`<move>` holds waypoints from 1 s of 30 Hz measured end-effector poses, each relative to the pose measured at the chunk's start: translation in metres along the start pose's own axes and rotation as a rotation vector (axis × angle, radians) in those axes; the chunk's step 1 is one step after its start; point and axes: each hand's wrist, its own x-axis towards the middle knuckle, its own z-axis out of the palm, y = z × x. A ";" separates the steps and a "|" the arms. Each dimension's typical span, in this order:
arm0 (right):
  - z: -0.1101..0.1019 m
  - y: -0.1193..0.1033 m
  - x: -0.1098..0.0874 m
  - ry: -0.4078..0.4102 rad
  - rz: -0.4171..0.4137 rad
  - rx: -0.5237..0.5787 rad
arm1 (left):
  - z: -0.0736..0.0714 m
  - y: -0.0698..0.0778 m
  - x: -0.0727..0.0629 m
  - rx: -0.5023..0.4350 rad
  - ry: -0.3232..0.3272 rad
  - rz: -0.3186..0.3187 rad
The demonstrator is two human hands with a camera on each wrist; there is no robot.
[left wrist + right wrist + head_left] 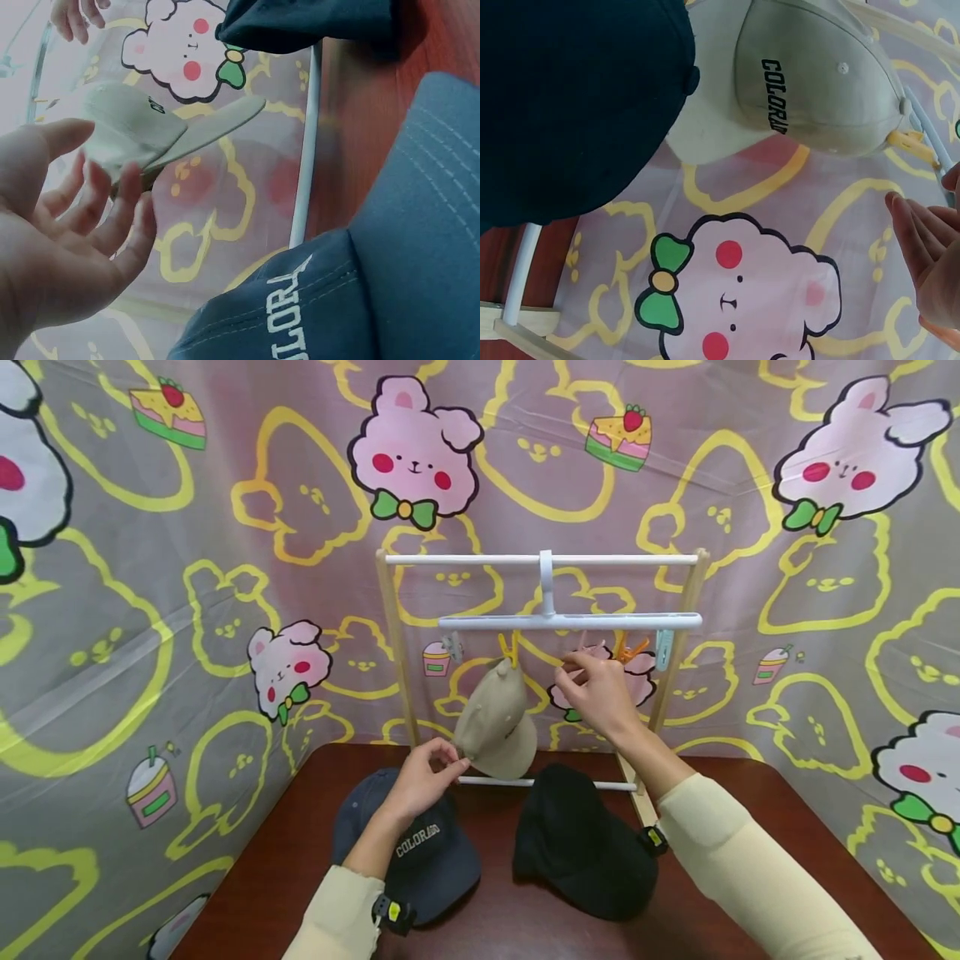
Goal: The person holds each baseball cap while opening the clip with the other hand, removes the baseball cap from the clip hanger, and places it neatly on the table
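Note:
A beige cap (491, 718) with dark lettering hangs from a yellow clothespin (510, 647) under the pale blue hanger (570, 622). My left hand (429, 777) has its fingertips right at the cap's lower left edge. In the left wrist view, thumb and fingers stand apart, loosely bent, beside the cap (127, 120). To the right of the yellow clothespin, my right hand (596, 689) is raised below the hanger bar with relaxed fingers, holding nothing. In the right wrist view its fingers (922, 232) are near the clothespin (913, 144) but apart from it.
A navy cap (450, 868) lettered COLORADO lies on the brown table (262, 877) below my left arm. The black cap (581, 843) lies at right. Other clothespins, including an orange one (630, 649), hang on the hanger. A wooden rack (397, 652) with white bars carries it.

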 end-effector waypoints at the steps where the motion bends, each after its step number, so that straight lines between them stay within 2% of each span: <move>1: 0.001 -0.001 0.001 -0.003 -0.002 -0.005 | -0.001 0.001 0.001 -0.009 0.025 0.000; 4: 0.003 -0.003 0.005 -0.005 -0.008 -0.011 | -0.002 0.005 0.004 -0.026 0.084 -0.010; 7: 0.005 -0.007 0.009 -0.014 0.003 -0.008 | -0.002 0.007 0.011 -0.042 0.097 -0.011; 10: 0.006 -0.009 0.013 -0.034 0.025 -0.001 | -0.001 0.009 0.022 -0.055 0.065 0.003; 15: 0.010 -0.014 0.020 -0.065 0.060 0.006 | 0.001 0.014 0.038 -0.061 -0.059 0.045; 19: 0.010 -0.016 0.026 -0.108 0.105 0.005 | 0.005 0.021 0.048 -0.086 -0.132 0.044; 25: 0.012 -0.016 0.029 -0.160 0.157 -0.005 | 0.011 0.027 0.055 -0.132 -0.137 -0.010; 30: 0.016 -0.015 0.033 -0.171 0.127 -0.003 | 0.015 0.028 0.057 -0.112 -0.152 -0.008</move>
